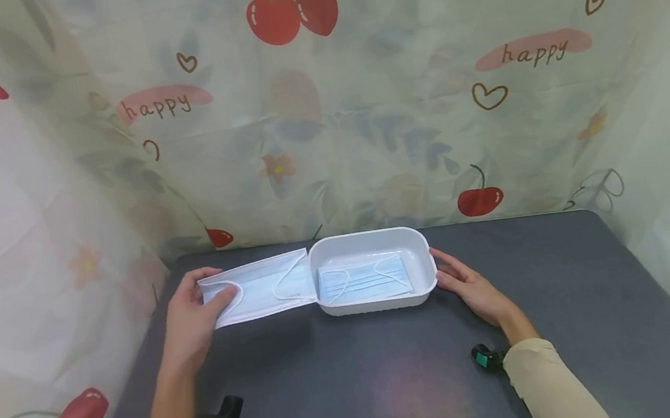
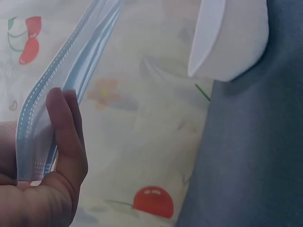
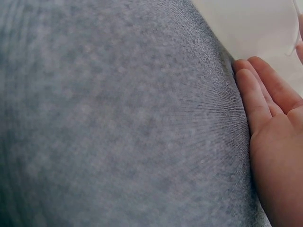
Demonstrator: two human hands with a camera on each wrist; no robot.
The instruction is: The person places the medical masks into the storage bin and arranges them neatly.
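My left hand pinches a light blue face mask by its left end, thumb on top and fingers beneath. White ear loops lie across the mask, and its right end reaches the left rim of a white plastic box. In the left wrist view the held mask is seen edge-on, raised above the table. A second blue face mask lies flat inside the box. My right hand touches the box's right side with extended fingers; the right wrist view shows these fingers against the white wall.
The box stands near the back edge of a dark grey table. A pale curtain printed with cherries hangs behind and on both sides. Black bands are worn on the wrists.
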